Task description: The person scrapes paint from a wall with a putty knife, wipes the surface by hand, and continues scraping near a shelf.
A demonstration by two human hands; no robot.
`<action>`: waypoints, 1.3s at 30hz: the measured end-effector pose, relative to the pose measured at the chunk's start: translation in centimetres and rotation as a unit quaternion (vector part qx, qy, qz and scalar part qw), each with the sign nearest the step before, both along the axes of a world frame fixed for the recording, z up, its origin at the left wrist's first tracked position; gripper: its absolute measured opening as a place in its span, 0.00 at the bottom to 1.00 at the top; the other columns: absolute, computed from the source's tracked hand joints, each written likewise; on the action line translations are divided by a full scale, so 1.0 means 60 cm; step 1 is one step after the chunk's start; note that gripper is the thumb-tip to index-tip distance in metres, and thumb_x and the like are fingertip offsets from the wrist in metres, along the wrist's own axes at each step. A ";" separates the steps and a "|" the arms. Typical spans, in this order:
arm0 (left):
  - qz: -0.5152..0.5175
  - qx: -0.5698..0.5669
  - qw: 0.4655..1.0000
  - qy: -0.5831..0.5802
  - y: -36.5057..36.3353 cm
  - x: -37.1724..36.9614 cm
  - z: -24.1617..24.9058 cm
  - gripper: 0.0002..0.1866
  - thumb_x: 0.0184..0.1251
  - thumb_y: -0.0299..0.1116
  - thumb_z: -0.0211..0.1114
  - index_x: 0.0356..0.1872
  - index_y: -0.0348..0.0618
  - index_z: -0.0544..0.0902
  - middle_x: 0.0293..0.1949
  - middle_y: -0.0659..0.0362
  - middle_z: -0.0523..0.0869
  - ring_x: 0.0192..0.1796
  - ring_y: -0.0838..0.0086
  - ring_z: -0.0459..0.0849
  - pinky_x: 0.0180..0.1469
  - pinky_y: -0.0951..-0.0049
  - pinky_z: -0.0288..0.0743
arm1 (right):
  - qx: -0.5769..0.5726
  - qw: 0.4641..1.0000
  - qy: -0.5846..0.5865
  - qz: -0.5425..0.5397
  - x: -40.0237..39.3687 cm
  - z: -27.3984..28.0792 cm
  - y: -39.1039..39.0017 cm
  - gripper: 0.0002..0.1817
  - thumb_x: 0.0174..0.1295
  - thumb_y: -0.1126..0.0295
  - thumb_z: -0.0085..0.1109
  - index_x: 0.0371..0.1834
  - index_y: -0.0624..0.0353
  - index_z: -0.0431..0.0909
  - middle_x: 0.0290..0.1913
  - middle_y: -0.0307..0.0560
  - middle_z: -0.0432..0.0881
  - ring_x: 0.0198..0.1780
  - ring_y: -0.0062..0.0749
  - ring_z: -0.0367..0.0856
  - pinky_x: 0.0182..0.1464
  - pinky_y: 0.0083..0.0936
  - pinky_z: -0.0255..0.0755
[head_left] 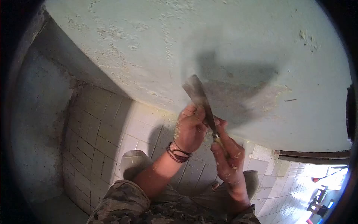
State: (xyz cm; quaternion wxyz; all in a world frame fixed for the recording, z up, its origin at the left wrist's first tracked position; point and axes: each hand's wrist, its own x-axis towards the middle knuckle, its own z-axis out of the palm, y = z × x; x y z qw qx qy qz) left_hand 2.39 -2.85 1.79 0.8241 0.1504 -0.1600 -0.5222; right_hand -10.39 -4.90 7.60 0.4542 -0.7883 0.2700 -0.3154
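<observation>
The right hand (228, 156) is curled tight round the handle of a putty knife (201, 102), whose blade points toward eleven o'clock against the pale green wall (238, 44). The left hand (191, 128), at nine o'clock from the blade, has its fingers (195, 112) bent and pinching the blade's lower edge, apparently wiping it. A braided wristband (178, 152) circles the left wrist. No writing is readable.

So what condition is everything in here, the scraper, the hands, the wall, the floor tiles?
Scraper: held up against the wall, blade smeared with plaster.
Left hand: fingers on the blade, dusty, cords around the wrist.
Right hand: grip shut on the handle, flecked with plaster.
Wall: pale green, rough, flaking, one scraped patch.
Floor tiles: pale, grimy, dusted with debris.
</observation>
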 end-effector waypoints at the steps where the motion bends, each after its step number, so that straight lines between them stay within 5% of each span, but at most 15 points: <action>1: -0.002 0.007 1.000 -0.003 0.005 0.003 0.004 0.13 0.69 0.40 0.51 0.43 0.40 0.71 0.30 0.54 0.83 0.39 0.60 0.84 0.51 0.57 0.74 | 0.004 1.000 0.002 -0.002 -0.006 -0.002 0.002 0.23 0.57 0.80 0.55 0.59 0.63 0.70 0.29 0.53 0.79 0.29 0.27 0.75 0.33 0.21 0.69; 10: 0.024 0.045 0.999 -0.017 0.008 0.023 0.004 0.11 0.68 0.40 0.53 0.40 0.44 0.71 0.26 0.57 0.79 0.34 0.63 0.83 0.45 0.56 0.75 | -0.041 0.999 -0.001 -0.006 0.026 -0.005 0.000 0.23 0.54 0.81 0.57 0.57 0.61 0.73 0.19 0.49 0.69 0.18 0.34 0.67 0.22 0.26 0.64; 23: -0.022 0.033 0.998 0.047 0.008 -0.004 0.016 0.11 0.66 0.39 0.55 0.41 0.43 0.70 0.28 0.56 0.80 0.32 0.60 0.83 0.39 0.58 0.78 | -0.080 0.996 -0.015 -0.020 0.002 0.001 0.013 0.23 0.53 0.82 0.58 0.56 0.60 0.74 0.22 0.51 0.74 0.20 0.32 0.71 0.24 0.23 0.67; 27: 0.029 0.049 0.998 -0.025 0.007 0.019 -0.001 0.13 0.69 0.42 0.52 0.43 0.44 0.69 0.28 0.57 0.79 0.31 0.59 0.83 0.34 0.57 0.77 | -0.076 0.996 0.052 -0.023 0.012 -0.001 0.014 0.24 0.52 0.83 0.58 0.56 0.61 0.73 0.23 0.51 0.74 0.21 0.34 0.72 0.25 0.24 0.68; 32: -0.029 0.039 0.999 0.001 0.012 0.002 0.011 0.13 0.70 0.44 0.49 0.41 0.46 0.69 0.26 0.58 0.78 0.31 0.59 0.83 0.36 0.57 0.76 | -0.087 0.996 0.027 -0.011 0.004 0.012 0.016 0.25 0.52 0.83 0.58 0.56 0.60 0.73 0.23 0.50 0.73 0.21 0.34 0.72 0.24 0.25 0.67; 37: 0.024 0.063 0.995 -0.070 0.012 0.033 -0.002 0.11 0.68 0.41 0.50 0.42 0.46 0.69 0.26 0.57 0.78 0.30 0.59 0.82 0.37 0.57 0.76 | -0.081 0.996 0.033 -0.007 0.028 -0.009 0.014 0.22 0.55 0.83 0.54 0.56 0.64 0.73 0.23 0.50 0.74 0.22 0.26 0.70 0.25 0.20 0.65; 39: -0.006 0.032 0.998 0.054 0.017 0.030 0.015 0.11 0.66 0.39 0.53 0.42 0.45 0.69 0.26 0.58 0.78 0.30 0.61 0.82 0.37 0.60 0.76 | -0.081 0.996 0.037 0.003 0.017 0.002 0.017 0.22 0.55 0.82 0.54 0.56 0.65 0.72 0.25 0.52 0.76 0.23 0.27 0.71 0.26 0.20 0.66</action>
